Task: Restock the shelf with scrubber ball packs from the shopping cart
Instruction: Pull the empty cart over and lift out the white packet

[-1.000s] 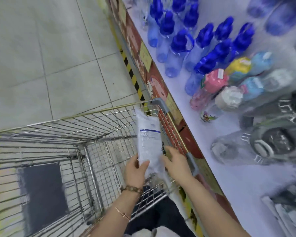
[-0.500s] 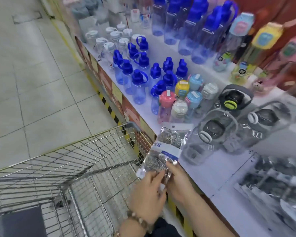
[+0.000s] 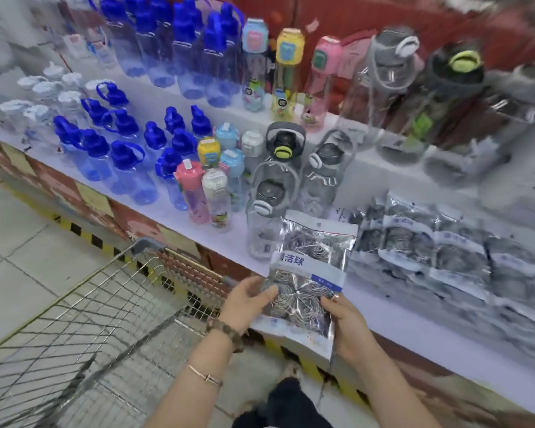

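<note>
In the head view, we hold one scrubber ball pack [image 3: 309,273] up in front of the shelf [image 3: 414,329], just past the shopping cart [image 3: 105,304]. Our left hand [image 3: 247,301] has its grip curled round the pack's left side. Our right hand [image 3: 349,329] pinches the bottom right edge. We think two hands keep the floppy bag flat and facing us. More packs [image 3: 445,248] lie on the shelf to the right, so ours likely goes beside them.
</note>
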The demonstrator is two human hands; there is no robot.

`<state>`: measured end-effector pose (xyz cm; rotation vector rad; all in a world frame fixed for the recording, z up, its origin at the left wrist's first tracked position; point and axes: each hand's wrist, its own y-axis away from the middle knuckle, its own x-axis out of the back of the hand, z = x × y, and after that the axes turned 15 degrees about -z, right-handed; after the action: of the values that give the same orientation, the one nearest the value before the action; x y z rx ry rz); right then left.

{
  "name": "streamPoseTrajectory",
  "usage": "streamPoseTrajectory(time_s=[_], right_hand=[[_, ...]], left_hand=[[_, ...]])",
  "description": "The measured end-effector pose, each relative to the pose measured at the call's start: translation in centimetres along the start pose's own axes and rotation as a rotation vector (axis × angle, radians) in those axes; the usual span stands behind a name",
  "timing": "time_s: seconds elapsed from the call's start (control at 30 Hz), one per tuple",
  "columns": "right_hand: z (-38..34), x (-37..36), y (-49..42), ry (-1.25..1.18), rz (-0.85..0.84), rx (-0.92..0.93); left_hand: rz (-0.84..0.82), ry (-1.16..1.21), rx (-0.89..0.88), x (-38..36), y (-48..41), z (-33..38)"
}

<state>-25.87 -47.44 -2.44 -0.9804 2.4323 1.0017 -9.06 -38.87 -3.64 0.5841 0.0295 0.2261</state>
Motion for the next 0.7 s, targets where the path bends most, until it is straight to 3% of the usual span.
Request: streamPoseTrajectory(time_s=[0.1, 0.33, 0.47, 0.7], right_hand=[[-1.2, 2.3, 2.5, 0.011, 0.085, 0.055], [-4.0, 11.0, 6.8, 0.306, 0.461, 0.159], [-6.7, 16.6, 8.9, 0.463, 0.552, 0.173], [-10.6, 28.5, 10.8, 1.1, 0.638, 0.022]], left_hand=[[-0.147, -0.016, -0.023, -3.8, -1.3, 1.2], [-0.185, -0.09, -0.095, -12.9, -4.1, 4.8], [-0.143, -0.116, -0.079, -17.6, -7.1, 6.6], [-0.061, -0.126, -0.05, -25.6, -11.9, 9.7]])
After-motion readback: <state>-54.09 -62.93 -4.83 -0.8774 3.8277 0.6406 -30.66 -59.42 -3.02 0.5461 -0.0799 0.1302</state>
